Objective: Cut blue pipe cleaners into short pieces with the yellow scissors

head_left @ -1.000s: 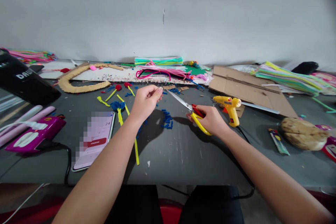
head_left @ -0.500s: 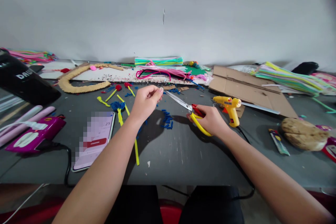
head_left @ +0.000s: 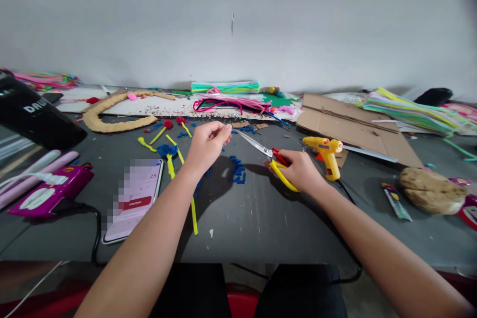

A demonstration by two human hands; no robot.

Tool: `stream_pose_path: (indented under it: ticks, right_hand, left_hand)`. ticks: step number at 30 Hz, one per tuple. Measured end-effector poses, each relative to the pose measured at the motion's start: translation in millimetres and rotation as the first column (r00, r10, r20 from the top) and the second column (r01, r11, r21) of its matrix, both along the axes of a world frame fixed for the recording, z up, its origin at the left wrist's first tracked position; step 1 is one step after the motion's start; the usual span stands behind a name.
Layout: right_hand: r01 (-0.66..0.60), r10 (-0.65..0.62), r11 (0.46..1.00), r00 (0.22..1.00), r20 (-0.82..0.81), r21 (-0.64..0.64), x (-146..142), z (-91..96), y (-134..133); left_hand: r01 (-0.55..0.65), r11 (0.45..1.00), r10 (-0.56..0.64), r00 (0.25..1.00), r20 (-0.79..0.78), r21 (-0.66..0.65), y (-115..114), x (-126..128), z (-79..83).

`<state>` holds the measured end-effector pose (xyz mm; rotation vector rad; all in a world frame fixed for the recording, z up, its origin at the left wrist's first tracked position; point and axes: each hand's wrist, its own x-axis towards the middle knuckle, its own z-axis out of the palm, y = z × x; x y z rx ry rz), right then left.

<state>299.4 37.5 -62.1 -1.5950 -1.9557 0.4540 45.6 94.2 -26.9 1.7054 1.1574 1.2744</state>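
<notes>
Scissors (head_left: 267, 152): raised above the dark grey table (head_left: 257, 233), slanting from the right hand (head_left: 300, 171) up to the left hand (head_left: 210, 141), with the points just beside the pinching thumb.
Snipping: this looks like cutting work; I'd say it goes best with the left hand steady and the blades doing the moving, in small, even bites near the points.
Thumb: it sits so close to the steel that I'd want it drawn back from the cutting line before any squeeze.
Blue pipe-cleaner snippets (head_left: 237, 171): a loose heap on the table, below and between the hands; they'd make a handy gauge for length, I reckon.
Left pinch: thumb closed against the curled forefinger; what is between them, if anything, I can't make out from here.
Yellow-and-red handles: the right hand is wrapped round them; the blades look nearly together, though I couldn't swear to it.
Yellow hot-glue gun (head_left: 328, 154): near the right hand, not touched by it; its black cord runs towards the right forearm, so the elbow ought to move gently.
</notes>
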Motion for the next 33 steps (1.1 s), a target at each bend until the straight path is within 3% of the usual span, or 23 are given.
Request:
stream_pose_path:
  ticks: [10, 33]
  right_hand:
    - [0.007, -0.008, 0.999, 1.000, -0.022, -0.046, -2.9, 7.3, -2.1]
    - [-0.004, 0.004, 1.000, 1.000, 0.017, -0.008, -1.8, 2.1, -0.5]
  left_hand:
    - [-0.006, 1.000, 0.006, 1.000, 0.006, 0.000, 0.3, -0.5, -1.8]
    - [0.003, 1.000, -0.003, 1.000, -0.006, -0.007, 1.2, -0.3, -2.9]
